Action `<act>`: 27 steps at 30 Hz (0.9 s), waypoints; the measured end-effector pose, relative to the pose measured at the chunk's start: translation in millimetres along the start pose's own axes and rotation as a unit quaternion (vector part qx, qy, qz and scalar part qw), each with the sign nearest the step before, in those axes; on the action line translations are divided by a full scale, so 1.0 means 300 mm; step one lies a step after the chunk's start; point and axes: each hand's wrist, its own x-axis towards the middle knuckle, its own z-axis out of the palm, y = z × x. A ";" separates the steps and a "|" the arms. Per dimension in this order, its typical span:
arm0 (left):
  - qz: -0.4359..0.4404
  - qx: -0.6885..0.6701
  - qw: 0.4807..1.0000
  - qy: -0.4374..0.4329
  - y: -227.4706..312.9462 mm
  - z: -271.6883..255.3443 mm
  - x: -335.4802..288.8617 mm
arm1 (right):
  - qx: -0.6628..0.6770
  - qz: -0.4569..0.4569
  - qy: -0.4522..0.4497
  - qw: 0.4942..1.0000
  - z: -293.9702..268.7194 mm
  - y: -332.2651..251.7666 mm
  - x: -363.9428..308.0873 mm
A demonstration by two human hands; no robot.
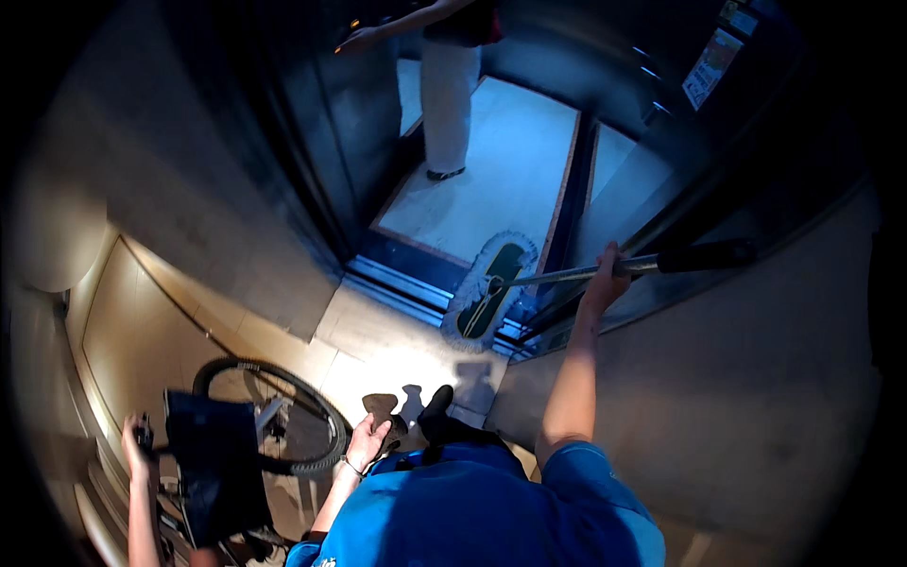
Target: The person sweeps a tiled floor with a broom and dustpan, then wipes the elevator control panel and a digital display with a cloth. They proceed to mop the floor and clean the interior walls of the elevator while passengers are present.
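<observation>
My right hand (607,282) is wrapped round the metal handle (557,276) of a flat dust mop, below its black grip (704,256). The mop head (490,291) has a pale fringe and a green middle. It lies across the threshold of a lift, partly on the lift's floor. My left hand (367,442) hangs low in front of my body, a thin band at its wrist. Its fingers are loosely bent and apart, and I see nothing held in them. A dark shoe (436,406) of mine shows beyond my blue shirt.
A person in pale trousers (446,109) stands inside the lift, one arm stretched toward its left wall. At my left is a bicycle wheel (333,422) beside a dark bag (215,463); another person's hand (139,442) grips the handlebar. Metal door tracks (402,292) cross the threshold.
</observation>
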 end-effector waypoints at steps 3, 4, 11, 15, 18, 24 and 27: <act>0.052 -0.033 0.998 0.003 0.142 0.012 0.245 | -0.026 0.021 0.037 0.999 0.055 0.006 0.125; 0.062 -0.070 0.996 -0.011 0.171 0.006 0.316 | -0.017 0.020 0.036 0.999 0.060 0.026 0.154; 0.123 0.066 0.990 -0.008 0.394 -0.003 0.837 | 0.016 0.014 0.060 0.998 0.180 0.048 0.296; 0.115 0.074 0.989 -0.053 0.621 0.032 1.143 | 0.058 -0.004 0.085 0.995 0.278 0.139 0.434; 0.126 0.126 0.981 -0.073 0.693 0.064 1.418 | 0.072 -0.021 0.087 0.993 0.401 0.149 0.624; 0.161 0.207 0.953 -0.154 0.963 0.129 1.996 | 0.060 -0.100 0.123 0.986 0.700 0.158 1.100; 0.144 0.230 0.941 -0.202 1.156 0.159 2.195 | 0.018 -0.089 0.139 0.986 0.849 0.130 1.237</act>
